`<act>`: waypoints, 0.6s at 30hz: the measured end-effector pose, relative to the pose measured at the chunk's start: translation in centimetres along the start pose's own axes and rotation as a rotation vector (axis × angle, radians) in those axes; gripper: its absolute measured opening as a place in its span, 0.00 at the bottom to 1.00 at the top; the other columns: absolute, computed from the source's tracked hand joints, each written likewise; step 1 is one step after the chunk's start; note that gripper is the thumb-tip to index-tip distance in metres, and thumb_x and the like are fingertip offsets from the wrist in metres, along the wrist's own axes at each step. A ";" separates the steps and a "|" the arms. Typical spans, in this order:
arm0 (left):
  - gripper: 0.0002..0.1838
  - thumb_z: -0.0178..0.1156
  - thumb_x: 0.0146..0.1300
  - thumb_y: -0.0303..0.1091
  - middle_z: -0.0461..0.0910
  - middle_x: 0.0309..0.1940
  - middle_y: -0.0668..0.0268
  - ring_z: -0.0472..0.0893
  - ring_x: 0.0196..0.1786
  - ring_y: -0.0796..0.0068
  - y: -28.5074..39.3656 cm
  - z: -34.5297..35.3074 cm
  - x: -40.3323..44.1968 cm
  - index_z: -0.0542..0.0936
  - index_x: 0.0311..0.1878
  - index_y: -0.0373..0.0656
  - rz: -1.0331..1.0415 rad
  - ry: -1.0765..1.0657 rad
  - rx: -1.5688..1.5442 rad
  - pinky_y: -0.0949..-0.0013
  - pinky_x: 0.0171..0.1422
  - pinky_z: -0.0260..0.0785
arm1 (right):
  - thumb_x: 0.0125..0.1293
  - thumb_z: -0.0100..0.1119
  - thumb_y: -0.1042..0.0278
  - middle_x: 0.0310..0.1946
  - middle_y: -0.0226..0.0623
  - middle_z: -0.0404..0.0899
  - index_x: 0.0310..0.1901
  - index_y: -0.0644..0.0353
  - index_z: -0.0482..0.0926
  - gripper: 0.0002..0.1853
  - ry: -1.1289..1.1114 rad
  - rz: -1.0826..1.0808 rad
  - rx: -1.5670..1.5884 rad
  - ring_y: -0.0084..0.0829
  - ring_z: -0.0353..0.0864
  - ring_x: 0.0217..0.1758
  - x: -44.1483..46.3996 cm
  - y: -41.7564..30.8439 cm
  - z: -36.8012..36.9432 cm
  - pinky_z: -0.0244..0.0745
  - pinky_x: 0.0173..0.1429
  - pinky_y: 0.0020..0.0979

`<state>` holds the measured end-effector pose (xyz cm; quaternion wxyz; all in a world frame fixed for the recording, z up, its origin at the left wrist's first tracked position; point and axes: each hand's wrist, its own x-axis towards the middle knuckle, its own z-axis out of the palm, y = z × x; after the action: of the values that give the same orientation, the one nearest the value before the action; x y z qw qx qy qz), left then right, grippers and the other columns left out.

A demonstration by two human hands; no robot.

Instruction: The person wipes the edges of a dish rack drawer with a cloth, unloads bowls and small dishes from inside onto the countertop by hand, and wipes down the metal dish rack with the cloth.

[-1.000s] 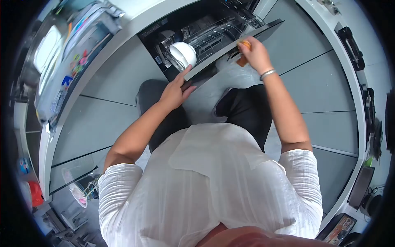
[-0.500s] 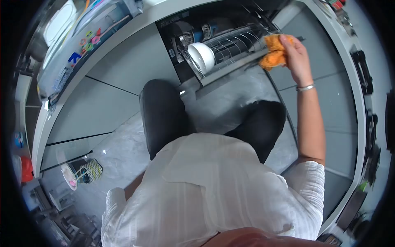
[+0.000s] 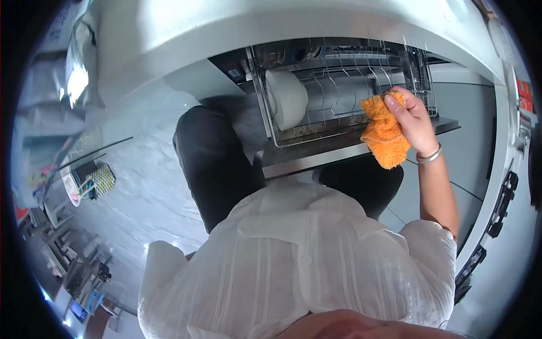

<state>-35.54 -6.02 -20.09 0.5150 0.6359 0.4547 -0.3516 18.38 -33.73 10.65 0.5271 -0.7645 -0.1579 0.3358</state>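
My right hand is closed on an orange fluffy cloth, which hangs down over the front edge of a pulled-out drawer. Inside that drawer is a wire dish rack. At the rack's left end a white bowl stands tilted on its side. The cloth and fingers are at the rack's right end; whether they touch the wires I cannot tell. My left hand is out of view, with only the left sleeve showing.
Above the drawer runs a pale countertop edge. My knees are bent close to the drawer front. On the floor at the left stands a small patterned basket. Grey cabinet doors line the right side.
The drawer with the rack and bowl has come further out toward me. My right hand has moved toward me with the cloth. The camera view has shifted as well.
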 end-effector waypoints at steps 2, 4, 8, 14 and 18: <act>0.16 0.50 0.74 0.43 0.79 0.42 0.57 0.78 0.48 0.63 1.5 1.6 0.9 0.74 0.50 0.38 0.042 0.006 -0.010 0.59 0.56 0.70 | 0.75 0.57 0.63 0.32 0.18 0.74 0.41 0.60 0.76 0.09 0.007 -0.048 0.038 0.11 0.68 0.36 -0.1 0.5 0.2 0.68 0.43 0.19; 0.17 0.49 0.74 0.44 0.80 0.40 0.58 0.79 0.47 0.65 1.1 2.2 1.8 0.76 0.48 0.38 0.073 0.043 0.005 0.59 0.54 0.70 | 0.75 0.56 0.64 0.35 0.21 0.76 0.42 0.60 0.76 0.08 0.057 -0.103 0.174 0.12 0.71 0.37 -0.6 0.5 0.8 0.69 0.45 0.19; 0.19 0.47 0.75 0.46 0.82 0.35 0.60 0.80 0.44 0.67 -3.7 -3.5 2.6 0.79 0.43 0.39 0.052 0.264 0.108 0.60 0.52 0.71 | 0.69 0.60 0.68 0.49 0.34 0.75 0.37 0.59 0.71 0.07 -0.041 -0.431 0.308 0.24 0.75 0.47 -3.7 -1.7 2.1 0.72 0.53 0.28; 0.17 0.54 0.74 0.46 0.74 0.28 0.70 0.73 0.31 0.79 12.1 -18.0 -7.6 0.79 0.42 0.39 0.760 1.187 -0.512 0.74 0.37 0.67 | 0.54 0.72 0.76 0.60 0.47 0.74 0.31 0.57 0.65 0.19 -0.349 -1.030 -0.113 0.46 0.75 0.64 -11.4 -5.6 11.4 0.72 0.62 0.39; 0.34 0.44 0.74 0.62 0.81 0.49 0.61 0.81 0.46 0.71 26.0 -7.6 -21.9 0.73 0.61 0.37 0.880 -0.072 -0.851 0.65 0.56 0.73 | 0.57 0.69 0.72 0.63 0.44 0.72 0.32 0.57 0.68 0.15 -0.525 -1.026 -0.353 0.46 0.76 0.60 -13.4 -5.0 19.2 0.69 0.65 0.41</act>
<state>-18.67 -4.84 10.32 0.8357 0.4902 0.2324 0.0851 -3.77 -26.30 15.70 0.4305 -0.5580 -0.6849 0.1849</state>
